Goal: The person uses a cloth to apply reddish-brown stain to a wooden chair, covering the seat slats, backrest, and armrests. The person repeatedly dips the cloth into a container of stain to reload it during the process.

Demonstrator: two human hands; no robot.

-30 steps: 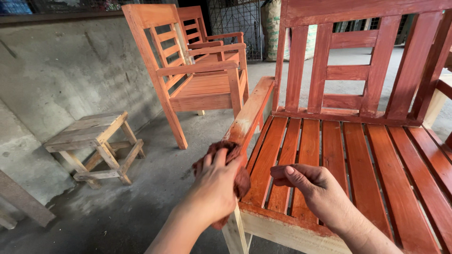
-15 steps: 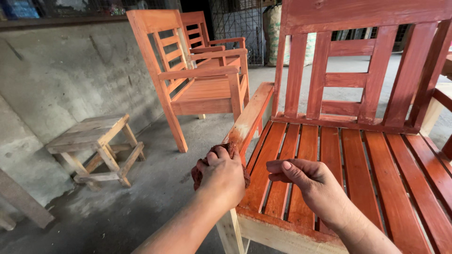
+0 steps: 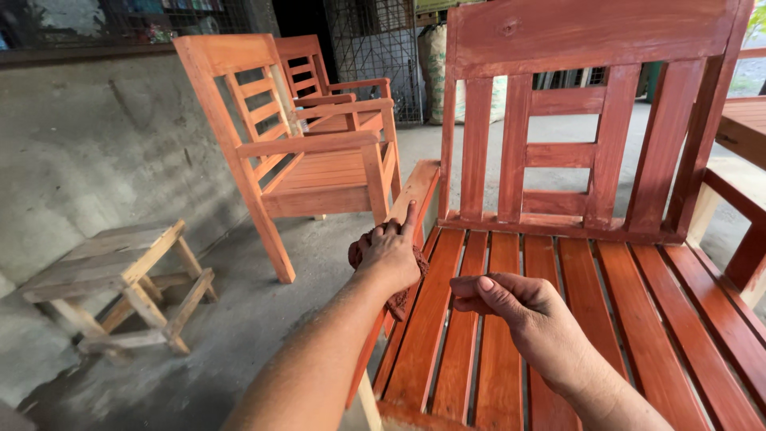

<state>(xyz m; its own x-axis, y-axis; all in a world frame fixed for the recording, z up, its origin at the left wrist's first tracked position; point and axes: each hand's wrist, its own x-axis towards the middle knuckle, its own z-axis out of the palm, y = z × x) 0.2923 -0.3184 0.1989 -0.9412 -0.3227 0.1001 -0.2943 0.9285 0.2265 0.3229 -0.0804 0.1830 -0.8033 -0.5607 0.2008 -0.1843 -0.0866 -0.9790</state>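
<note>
Left hand presses stained rag on bench armrest; right hand loosely curled.

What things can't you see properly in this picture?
Head view only:
- Rag: mostly covered by the left hand.
- Right hand: its curled fingers hide whatever it pinches.
- Bench: legs and right end cut off by the picture's edges.
- Far chair: partly behind the nearer chair.
</note>
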